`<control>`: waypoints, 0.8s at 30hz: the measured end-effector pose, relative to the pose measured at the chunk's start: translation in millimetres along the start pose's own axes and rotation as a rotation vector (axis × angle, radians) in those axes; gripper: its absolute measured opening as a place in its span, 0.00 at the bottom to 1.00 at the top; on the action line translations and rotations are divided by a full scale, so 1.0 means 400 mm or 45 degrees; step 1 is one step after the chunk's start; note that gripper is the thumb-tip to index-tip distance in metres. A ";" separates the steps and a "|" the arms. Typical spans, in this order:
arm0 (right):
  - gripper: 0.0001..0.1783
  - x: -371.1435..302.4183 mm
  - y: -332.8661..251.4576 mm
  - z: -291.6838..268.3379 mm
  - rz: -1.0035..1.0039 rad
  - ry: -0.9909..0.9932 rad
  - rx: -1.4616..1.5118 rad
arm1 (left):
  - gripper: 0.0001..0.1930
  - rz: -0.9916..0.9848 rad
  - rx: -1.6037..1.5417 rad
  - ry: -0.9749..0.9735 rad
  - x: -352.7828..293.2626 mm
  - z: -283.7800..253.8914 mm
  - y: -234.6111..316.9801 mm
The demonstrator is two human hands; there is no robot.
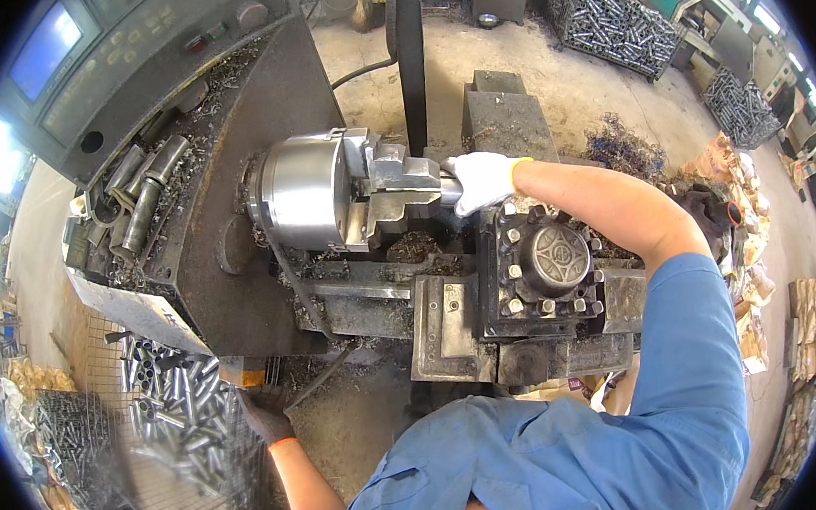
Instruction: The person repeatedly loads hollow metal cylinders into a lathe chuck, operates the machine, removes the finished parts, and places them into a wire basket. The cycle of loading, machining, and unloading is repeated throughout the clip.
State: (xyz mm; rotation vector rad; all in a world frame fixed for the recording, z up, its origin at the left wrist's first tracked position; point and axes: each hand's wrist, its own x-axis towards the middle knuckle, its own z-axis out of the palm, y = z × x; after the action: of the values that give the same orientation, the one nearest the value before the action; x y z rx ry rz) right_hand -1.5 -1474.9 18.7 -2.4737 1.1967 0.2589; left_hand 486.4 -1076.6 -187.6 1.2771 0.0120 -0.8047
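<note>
My right hand [485,181], in a white glove with a yellow cuff, is closed round the end of a shiny metal tube [450,191]. The tube's other end sits between the stepped jaws of a lathe chuck [307,194]. Low on the left, my left hand [267,417] wears a dark glove with an orange cuff. It is beside the lathe's lower front corner, close to an orange-yellow block [242,373] and a thin dark rod [322,377]. Its fingers are too dark and partly hidden to make out.
A square tool post [545,261] with several bolts stands just nearer than my right hand. Loose metal tubes [185,407] fill a wire basket at the left. Dark tools [152,194] and shavings lie on the headstock. Crates of metal parts [615,28] stand at the far right.
</note>
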 end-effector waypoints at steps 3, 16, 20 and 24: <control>0.36 -0.015 -0.001 -0.025 0.186 -0.210 -0.114 | 0.26 -0.089 -0.039 0.060 0.010 -0.001 0.017; 0.46 -0.050 -0.105 -0.033 0.037 0.432 -0.177 | 0.16 0.183 0.355 0.032 0.113 -0.101 -0.011; 0.38 -0.276 -0.252 -0.037 -0.069 0.753 0.517 | 0.17 0.208 0.377 0.136 0.044 -0.058 0.029; 0.28 -0.477 -0.423 0.081 -0.211 0.895 0.709 | 0.19 1.049 0.808 0.282 -0.088 0.101 0.173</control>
State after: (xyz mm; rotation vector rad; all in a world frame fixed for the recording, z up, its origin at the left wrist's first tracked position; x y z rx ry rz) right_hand 12.6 -1229.4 94.2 -2.1677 1.0808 -0.9312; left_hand 480.9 -1088.3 -101.1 1.7667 -0.5954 0.0718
